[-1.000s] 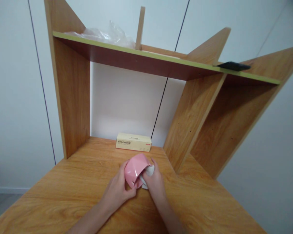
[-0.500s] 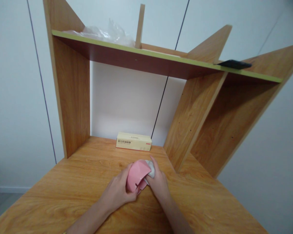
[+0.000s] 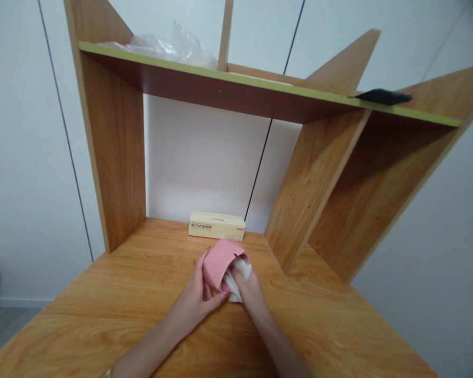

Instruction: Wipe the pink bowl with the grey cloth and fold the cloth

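Pink container (image 3: 220, 260), left grip (image 3: 195, 298) curled around it, right grip (image 3: 250, 293) clutching white cloth (image 3: 243, 266)

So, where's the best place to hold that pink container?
Probably the outer wall of the pink container, coming from the left, with the fingers curved around it as the left hand does. Its opening faces right and toward the person, and the right hand is there with the white cloth.
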Motion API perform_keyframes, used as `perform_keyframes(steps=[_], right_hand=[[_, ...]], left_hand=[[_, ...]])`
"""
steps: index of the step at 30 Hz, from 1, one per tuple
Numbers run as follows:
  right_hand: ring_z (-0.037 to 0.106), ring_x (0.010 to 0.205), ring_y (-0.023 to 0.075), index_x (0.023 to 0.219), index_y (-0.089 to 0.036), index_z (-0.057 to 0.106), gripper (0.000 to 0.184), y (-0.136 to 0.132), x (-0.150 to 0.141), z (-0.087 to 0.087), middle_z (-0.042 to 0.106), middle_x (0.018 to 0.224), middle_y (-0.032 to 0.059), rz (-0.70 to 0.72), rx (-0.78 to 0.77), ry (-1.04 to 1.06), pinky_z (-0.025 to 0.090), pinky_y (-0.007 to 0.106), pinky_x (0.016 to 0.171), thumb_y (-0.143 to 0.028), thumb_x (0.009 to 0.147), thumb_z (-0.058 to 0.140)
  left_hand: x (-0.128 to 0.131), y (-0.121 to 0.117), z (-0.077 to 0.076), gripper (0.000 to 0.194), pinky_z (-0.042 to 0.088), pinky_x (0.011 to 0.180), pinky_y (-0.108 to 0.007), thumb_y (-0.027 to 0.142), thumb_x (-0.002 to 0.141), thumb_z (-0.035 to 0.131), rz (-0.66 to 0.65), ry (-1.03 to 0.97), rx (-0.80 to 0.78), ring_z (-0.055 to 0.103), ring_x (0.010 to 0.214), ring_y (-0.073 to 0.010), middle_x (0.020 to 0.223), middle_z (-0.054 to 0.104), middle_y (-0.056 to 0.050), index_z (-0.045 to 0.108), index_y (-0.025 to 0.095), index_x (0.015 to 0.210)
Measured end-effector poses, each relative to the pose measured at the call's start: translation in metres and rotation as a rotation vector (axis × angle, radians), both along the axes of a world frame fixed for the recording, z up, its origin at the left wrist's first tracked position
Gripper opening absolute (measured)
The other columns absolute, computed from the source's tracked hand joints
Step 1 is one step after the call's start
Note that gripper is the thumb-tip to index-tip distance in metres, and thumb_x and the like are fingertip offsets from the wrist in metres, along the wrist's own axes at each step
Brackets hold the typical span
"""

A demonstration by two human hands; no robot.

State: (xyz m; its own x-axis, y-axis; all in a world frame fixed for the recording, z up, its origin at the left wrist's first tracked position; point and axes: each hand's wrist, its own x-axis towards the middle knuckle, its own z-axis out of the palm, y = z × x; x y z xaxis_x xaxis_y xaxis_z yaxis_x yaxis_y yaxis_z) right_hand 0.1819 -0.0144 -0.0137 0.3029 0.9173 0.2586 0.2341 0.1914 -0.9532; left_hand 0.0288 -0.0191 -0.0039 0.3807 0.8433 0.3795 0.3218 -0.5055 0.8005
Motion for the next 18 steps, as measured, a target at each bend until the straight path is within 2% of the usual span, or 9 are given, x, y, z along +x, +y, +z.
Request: perform_keyframes(steps=[3,5,7,11,13,15,18], right_hand=[[0.063,0.069,0.0191,0.093,-0.013,0.055,0.031,0.001,-0.005,-0.003,0.066,0.079,0.006,0.028,-0.018,0.0,0.05,0.028,0.06,-0.034,0.071,0.048],[0.062,0.076,0.0198,0.102,-0.013,0.052,0.038,0.0,-0.004,0.0,0.066,0.087,0.008,-0.034,-0.01,-0.076,0.049,0.028,0.065,-0.029,0.069,0.05],[0.062,0.079,0.0205,0.115,-0.013,0.045,0.049,-0.003,-0.001,0.005,0.065,0.092,0.0098,-0.144,-0.031,-0.249,0.048,0.029,0.066,-0.027,0.069,0.05],[0.063,0.066,0.0224,0.129,-0.014,0.034,0.058,-0.013,0.009,0.017,0.066,0.075,0.008,-0.299,-0.14,-0.709,0.044,0.028,0.057,-0.032,0.076,0.048],[0.063,0.065,0.023,0.132,-0.016,0.03,0.062,-0.017,0.013,0.021,0.066,0.072,0.007,-0.332,-0.12,-0.877,0.042,0.027,0.057,-0.035,0.076,0.05],[0.063,0.068,0.0231,0.134,-0.017,0.027,0.066,-0.019,0.015,0.023,0.067,0.075,0.0064,-0.337,-0.073,-0.953,0.042,0.027,0.059,-0.036,0.075,0.052],[0.064,0.071,0.0226,0.134,-0.019,0.026,0.066,-0.02,0.017,0.022,0.068,0.078,0.0046,-0.287,-0.05,-0.913,0.042,0.027,0.061,-0.033,0.075,0.051]], left_hand=[[0.0,-0.003,0.005,0.078,0.047,0.07,-0.032,0.036,0.074,0.056,0.101,0.04,0.016,0.06,0.08,-0.0211,0.103,0.058,-0.01,0.01,0.015,0.133],[-0.002,-0.005,0.011,0.075,0.045,0.072,-0.035,0.036,0.072,0.058,0.197,0.145,0.039,0.06,0.083,-0.0246,0.1,0.06,-0.009,0.017,0.016,0.132],[-0.003,-0.008,0.016,0.074,0.044,0.073,-0.036,0.034,0.07,0.057,0.24,0.246,0.044,0.06,0.084,-0.0262,0.097,0.061,-0.007,0.02,0.019,0.131],[-0.005,-0.01,0.021,0.076,0.043,0.077,-0.035,0.028,0.066,0.055,0.201,0.369,0.073,0.06,0.086,-0.0263,0.098,0.062,-0.006,0.02,0.021,0.133],[-0.006,-0.01,0.02,0.077,0.042,0.078,-0.035,0.027,0.064,0.054,0.165,0.38,0.106,0.06,0.088,-0.0265,0.102,0.061,-0.007,0.021,0.021,0.133],[-0.007,-0.009,0.019,0.078,0.042,0.079,-0.036,0.027,0.063,0.054,0.132,0.363,0.155,0.059,0.089,-0.0269,0.106,0.06,-0.008,0.022,0.02,0.134],[-0.009,-0.008,0.017,0.081,0.042,0.082,-0.035,0.025,0.061,0.053,0.072,0.292,0.248,0.057,0.094,-0.0264,0.113,0.057,-0.008,0.02,0.02,0.135]])
